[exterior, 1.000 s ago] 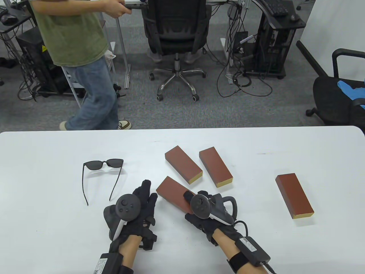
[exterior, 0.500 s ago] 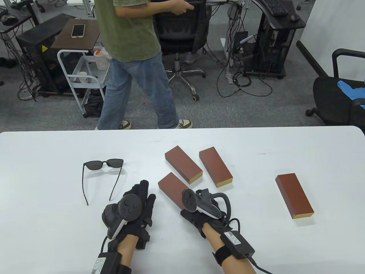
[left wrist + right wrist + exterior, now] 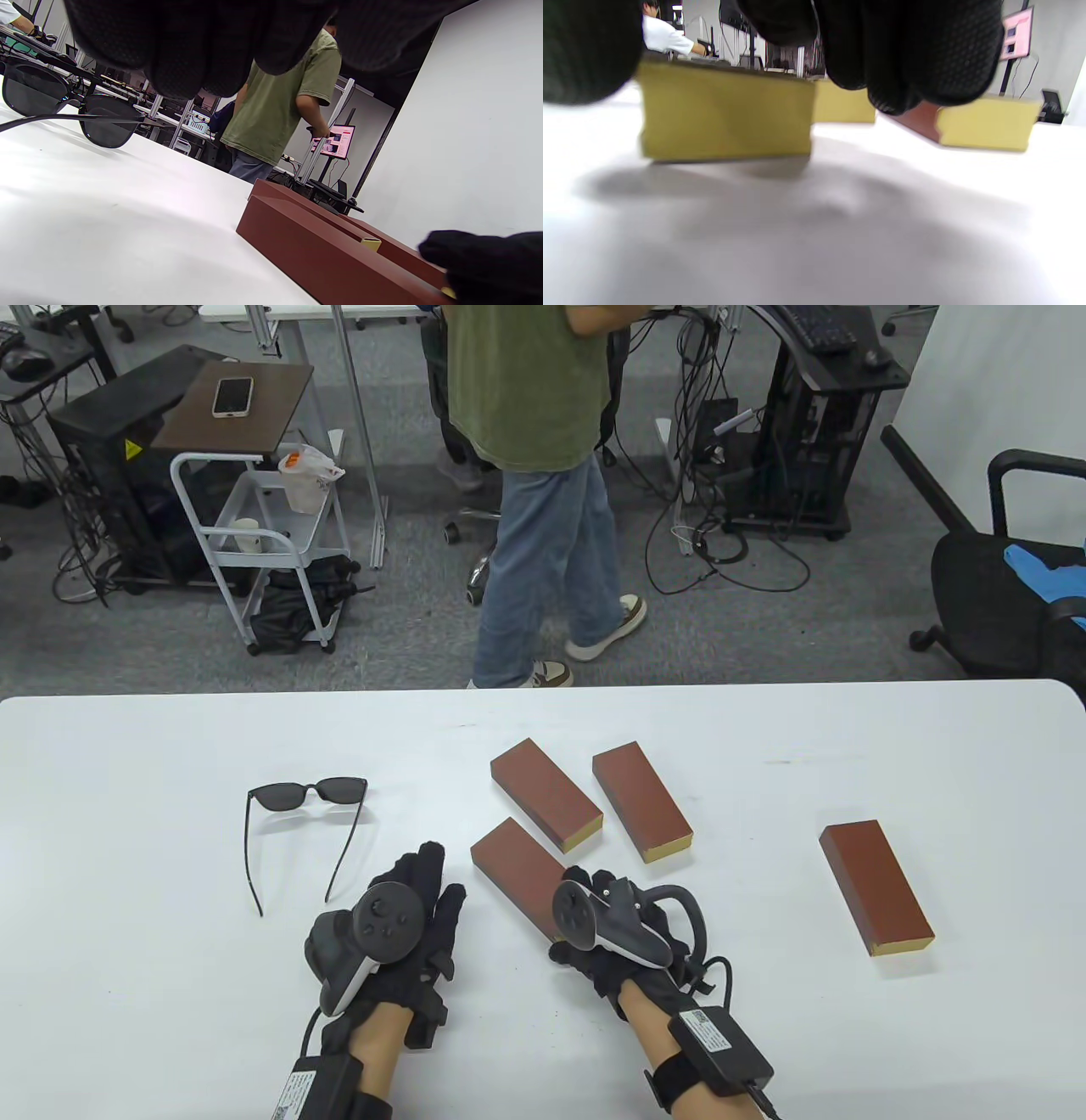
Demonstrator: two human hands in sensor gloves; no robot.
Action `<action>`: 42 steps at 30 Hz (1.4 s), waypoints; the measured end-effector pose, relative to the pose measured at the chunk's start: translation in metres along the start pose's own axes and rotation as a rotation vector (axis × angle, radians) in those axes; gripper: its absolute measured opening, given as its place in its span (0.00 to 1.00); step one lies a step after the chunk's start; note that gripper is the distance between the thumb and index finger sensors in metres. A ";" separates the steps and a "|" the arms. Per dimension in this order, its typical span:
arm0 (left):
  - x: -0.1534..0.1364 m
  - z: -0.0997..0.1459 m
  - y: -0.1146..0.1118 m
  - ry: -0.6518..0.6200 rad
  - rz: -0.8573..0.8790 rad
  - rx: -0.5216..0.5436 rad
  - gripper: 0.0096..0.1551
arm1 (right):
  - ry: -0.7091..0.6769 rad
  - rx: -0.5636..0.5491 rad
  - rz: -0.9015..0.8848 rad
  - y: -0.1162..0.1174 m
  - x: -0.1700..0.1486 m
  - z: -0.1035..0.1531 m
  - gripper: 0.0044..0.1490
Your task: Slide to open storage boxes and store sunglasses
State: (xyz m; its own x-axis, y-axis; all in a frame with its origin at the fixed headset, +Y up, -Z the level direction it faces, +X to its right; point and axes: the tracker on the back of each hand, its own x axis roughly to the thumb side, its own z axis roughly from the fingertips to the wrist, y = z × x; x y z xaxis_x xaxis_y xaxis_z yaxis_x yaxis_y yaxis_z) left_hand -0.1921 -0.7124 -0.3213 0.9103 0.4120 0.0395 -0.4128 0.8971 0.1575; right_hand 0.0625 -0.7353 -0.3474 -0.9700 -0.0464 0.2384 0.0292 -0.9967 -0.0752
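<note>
**Four closed boxes, one under the right hand**

Both hands sit near the front edge of the table (image 3: 127,831). The right hand (image 3: 607,937) is at the near end of the nearest box (image 3: 517,874), whose long axis runs from far left to near right; the tracker hides the fingers from above, so whether they grip that end cannot be told. From the right wrist, the box's yellow end face (image 3: 725,114) lies just beyond the fingertips (image 3: 925,63). The left hand (image 3: 399,925) lies flat and relaxed, holding nothing, just left of that box.

The sunglasses (image 3: 305,836) lie unfolded farther left, lenses away and arms pointing toward the near edge, closest to the left hand. Two more boxes (image 3: 547,793) (image 3: 640,802) lie just beyond the nearest one, crowding any outward slide. A fourth box (image 3: 874,886) sits well apart on the right. Beyond the table a person (image 3: 543,475) stands.
</note>
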 end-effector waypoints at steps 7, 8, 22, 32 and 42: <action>-0.017 -0.006 0.000 0.062 -0.001 -0.026 0.37 | -0.008 -0.086 0.190 -0.009 -0.028 0.030 0.44; -0.021 -0.007 -0.001 0.073 -0.004 -0.028 0.37 | 0.001 -0.085 0.199 -0.007 -0.031 0.032 0.43; -0.084 -0.049 0.012 0.239 -0.157 0.004 0.37 | 0.107 -0.102 -0.003 0.000 -0.060 0.038 0.43; -0.136 -0.130 0.049 0.375 -0.363 0.039 0.39 | 0.249 -0.128 -0.104 0.000 -0.092 0.043 0.42; -0.153 -0.180 0.026 0.432 -0.415 -0.203 0.35 | 0.297 -0.127 -0.044 -0.001 -0.105 0.047 0.42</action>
State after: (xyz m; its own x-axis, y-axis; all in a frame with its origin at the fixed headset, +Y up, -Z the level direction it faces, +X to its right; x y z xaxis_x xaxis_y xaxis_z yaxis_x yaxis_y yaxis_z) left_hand -0.3472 -0.7237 -0.5005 0.9194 0.0128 -0.3931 -0.0644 0.9909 -0.1182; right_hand 0.1752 -0.7328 -0.3272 -0.9982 0.0369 -0.0474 -0.0269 -0.9802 -0.1962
